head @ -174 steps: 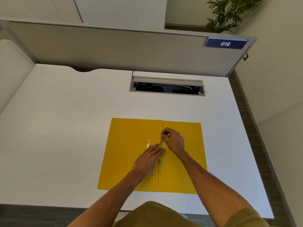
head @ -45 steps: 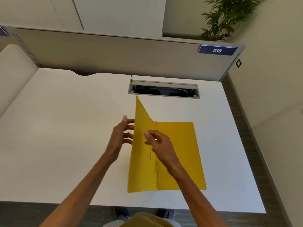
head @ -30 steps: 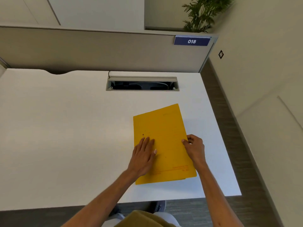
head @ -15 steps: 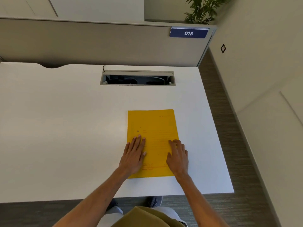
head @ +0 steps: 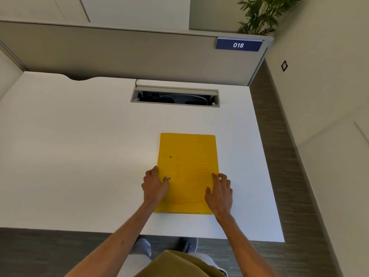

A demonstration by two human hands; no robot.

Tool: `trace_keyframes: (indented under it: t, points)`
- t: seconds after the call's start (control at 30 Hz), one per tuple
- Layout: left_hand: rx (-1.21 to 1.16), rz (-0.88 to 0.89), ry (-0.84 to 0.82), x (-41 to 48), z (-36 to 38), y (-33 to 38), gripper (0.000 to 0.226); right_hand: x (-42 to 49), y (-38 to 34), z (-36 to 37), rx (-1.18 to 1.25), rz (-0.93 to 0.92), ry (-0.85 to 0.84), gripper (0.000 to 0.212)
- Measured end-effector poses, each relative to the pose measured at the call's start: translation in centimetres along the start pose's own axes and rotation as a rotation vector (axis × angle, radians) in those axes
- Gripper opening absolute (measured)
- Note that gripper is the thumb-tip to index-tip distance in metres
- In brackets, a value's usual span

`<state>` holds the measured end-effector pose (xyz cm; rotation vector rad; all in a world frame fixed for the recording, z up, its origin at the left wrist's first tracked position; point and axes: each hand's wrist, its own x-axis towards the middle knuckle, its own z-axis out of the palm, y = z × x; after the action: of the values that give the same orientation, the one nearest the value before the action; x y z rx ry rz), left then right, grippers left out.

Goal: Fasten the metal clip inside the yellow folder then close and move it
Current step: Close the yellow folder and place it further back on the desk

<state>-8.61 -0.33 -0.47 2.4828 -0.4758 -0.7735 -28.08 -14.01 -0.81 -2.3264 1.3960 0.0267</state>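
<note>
The yellow folder (head: 189, 156) lies closed and flat on the white desk (head: 79, 146), near its front right corner, with two small black holes by its left edge. The metal clip is hidden inside. My left hand (head: 154, 185) holds the folder's left edge, thumb on the cover beside the lower hole, fingers curled past the edge. My right hand (head: 219, 193) is at the right edge, thumb on the cover and fingertips over the edge.
A recessed cable opening (head: 175, 96) sits in the desk behind the folder. A grey partition (head: 119, 50) with a blue "018" label (head: 238, 45) closes the back. The desk ends just right of the folder, with dark floor (head: 289, 176) and a wall beyond.
The folder was shut and laid flat, then straightened. Both hands have since slid from flat on the cover outward to its left and right edges.
</note>
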Motion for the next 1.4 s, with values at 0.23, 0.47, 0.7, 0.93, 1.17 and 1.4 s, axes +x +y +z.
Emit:
trace_keyframes:
  t: [0.23,0.47,0.7,0.93,1.17,1.4]
  points:
    - [-0.662,-0.147,-0.179,2.4,-3.4,1.0,0.022,-0.1,-1.8,0.4,-0.008,0.068,0.001,0.064]
    - [-0.756,-0.010,-0.360,2.0,-3.7,-0.5,0.051,0.8,-2.3,-0.2,0.024,0.102,-0.036,0.068]
    - [-0.869,0.005,-0.441,3.4,-6.8,-3.0,0.050,2.5,-3.6,-1.1,0.463,0.279,0.007,0.084]
    - [-0.952,-0.022,-0.347,6.2,-12.9,-7.9,0.055,5.2,-10.5,-1.1,0.898,0.294,-0.215,0.035]
    - [-0.959,-0.030,-0.163,11.7,-20.9,-12.7,0.051,7.7,-22.5,1.7,0.982,0.153,-0.279,0.030]
    - [-0.841,-0.023,0.139,18.4,-27.3,-15.4,0.047,10.7,-34.3,5.0,0.927,0.140,-0.260,0.035]
